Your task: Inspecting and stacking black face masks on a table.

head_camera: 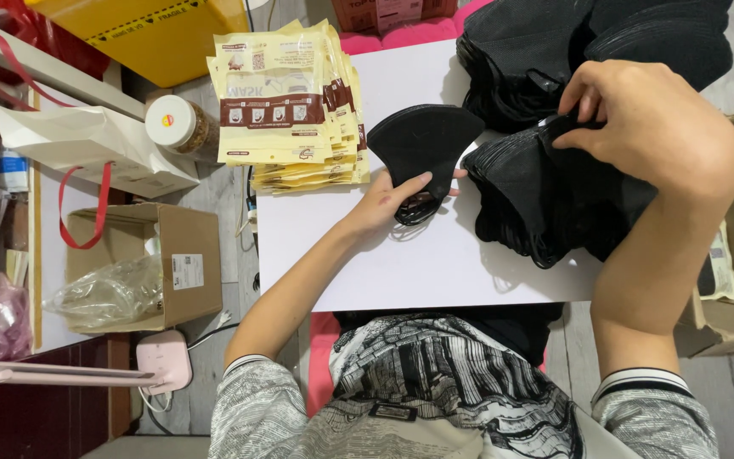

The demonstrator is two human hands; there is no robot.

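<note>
White board [401, 263] served as the work surface, where the left hand [388, 204] grasped a single folded black mask [425, 149] just beside a stack of cream packets [286, 102], while the right hand [652, 127] pinched the top of a black mask pile [545, 195].

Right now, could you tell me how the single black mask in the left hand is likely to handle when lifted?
The black mask probably is light: the left hand holds it by its lower edge alone. It seems semi-stiff, since its folded body stands up unsupported. Its ear loops dangle loosely below the fingers, so they may snag.
</note>
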